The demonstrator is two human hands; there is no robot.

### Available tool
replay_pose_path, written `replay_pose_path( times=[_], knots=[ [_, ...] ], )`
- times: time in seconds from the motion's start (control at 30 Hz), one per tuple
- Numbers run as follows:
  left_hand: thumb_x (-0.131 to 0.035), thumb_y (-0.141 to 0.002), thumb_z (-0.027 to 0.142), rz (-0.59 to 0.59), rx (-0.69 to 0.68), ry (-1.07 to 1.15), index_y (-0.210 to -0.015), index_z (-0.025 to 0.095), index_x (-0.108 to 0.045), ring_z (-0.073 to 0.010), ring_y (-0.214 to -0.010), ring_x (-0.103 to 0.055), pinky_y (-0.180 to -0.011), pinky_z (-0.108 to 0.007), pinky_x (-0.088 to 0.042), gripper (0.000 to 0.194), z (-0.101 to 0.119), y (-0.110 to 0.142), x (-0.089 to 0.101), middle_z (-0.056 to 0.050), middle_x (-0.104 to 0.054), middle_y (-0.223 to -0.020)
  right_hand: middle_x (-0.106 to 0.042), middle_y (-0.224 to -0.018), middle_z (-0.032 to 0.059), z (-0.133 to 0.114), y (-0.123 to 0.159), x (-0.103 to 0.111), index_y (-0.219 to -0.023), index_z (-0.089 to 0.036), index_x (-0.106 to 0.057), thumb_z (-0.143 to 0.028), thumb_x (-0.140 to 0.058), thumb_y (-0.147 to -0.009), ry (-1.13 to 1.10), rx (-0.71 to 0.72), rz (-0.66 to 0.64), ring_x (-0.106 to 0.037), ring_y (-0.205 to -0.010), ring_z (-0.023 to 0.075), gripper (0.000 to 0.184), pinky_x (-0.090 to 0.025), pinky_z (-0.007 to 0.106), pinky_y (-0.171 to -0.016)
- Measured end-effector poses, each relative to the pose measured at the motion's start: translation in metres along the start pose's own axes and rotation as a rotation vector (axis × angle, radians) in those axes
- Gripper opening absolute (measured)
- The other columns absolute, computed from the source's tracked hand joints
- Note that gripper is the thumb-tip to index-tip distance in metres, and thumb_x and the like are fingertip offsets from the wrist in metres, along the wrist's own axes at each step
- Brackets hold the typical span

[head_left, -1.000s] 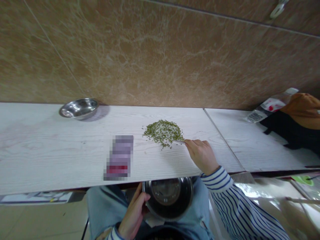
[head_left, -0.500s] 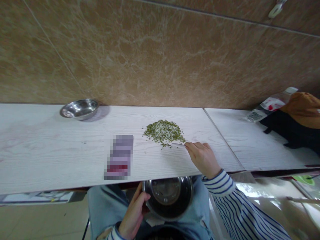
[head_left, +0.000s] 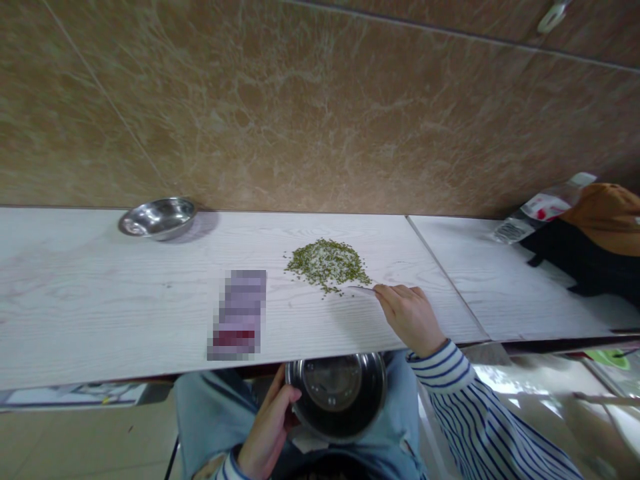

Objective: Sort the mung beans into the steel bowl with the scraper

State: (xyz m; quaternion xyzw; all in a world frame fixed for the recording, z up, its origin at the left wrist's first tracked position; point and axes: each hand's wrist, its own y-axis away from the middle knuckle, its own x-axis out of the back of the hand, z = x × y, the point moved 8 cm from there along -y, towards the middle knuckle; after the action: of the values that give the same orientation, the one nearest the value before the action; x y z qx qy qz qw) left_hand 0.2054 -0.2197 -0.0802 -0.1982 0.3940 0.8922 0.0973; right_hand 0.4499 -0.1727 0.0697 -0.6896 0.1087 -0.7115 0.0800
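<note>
A pile of small green beans mixed with white grains [head_left: 327,261] lies on the white wood-grain table [head_left: 125,313]. At the pile's near right edge, my right hand [head_left: 409,319] pinches a thin metal utensil [head_left: 361,288]; its tip points left, beside a few stray beans, and its exact kind is unclear. Below the table's front edge, my left hand [head_left: 270,423] grips the left rim of a round stainless steel bowl [head_left: 345,423]. The bowl is tilted over my lap, and its shiny bottom shows inside with no beans that I can make out.
Near the wall, a second shallow steel bowl [head_left: 159,220] stands at the back left. A blurred-out flat rectangle [head_left: 239,313] lies left of the pile. To the right are a plastic bottle [head_left: 543,208] and a black and brown cloth item [head_left: 595,247].
My right hand has shifted slightly to the right with the utensil, drawing its tip a little away from the pile. My left hand and the bowl look the same.
</note>
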Motion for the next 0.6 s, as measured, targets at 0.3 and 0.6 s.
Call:
replay_pose_path(
  times=[0.3, 0.6],
  knots=[
    [-0.051, -0.07, 0.018, -0.006, -0.016, -0.01, -0.131, 0.023, -0.041, -0.0223, -0.101, -0.055, -0.068, -0.029, -0.045, 0.062, 0.0, 0.001, 0.002, -0.004, -0.061, -0.118, -0.069, -0.088, 0.0027, -0.015, -0.004, -0.003, -0.103, -0.021, -0.06, -0.023, -0.043, -0.091, -0.031, 0.061, -0.005, -0.059, -0.085, 0.0142, 0.02, -0.029, 0.027, -0.074],
    [-0.052, -0.071, 0.019, 0.033, -0.013, -0.032, -0.131, 0.023, -0.04, -0.0172, -0.082, -0.056, -0.061, -0.027, -0.043, 0.061, -0.001, 0.0, 0.007, -0.004, -0.063, -0.112, -0.068, -0.084, 0.0022, -0.018, -0.011, -0.002, -0.101, -0.021, -0.06, -0.023, -0.044, -0.092, -0.016, 0.062, 0.01, -0.058, -0.081, 0.015, 0.019, -0.028, 0.028, -0.072]
  ],
)
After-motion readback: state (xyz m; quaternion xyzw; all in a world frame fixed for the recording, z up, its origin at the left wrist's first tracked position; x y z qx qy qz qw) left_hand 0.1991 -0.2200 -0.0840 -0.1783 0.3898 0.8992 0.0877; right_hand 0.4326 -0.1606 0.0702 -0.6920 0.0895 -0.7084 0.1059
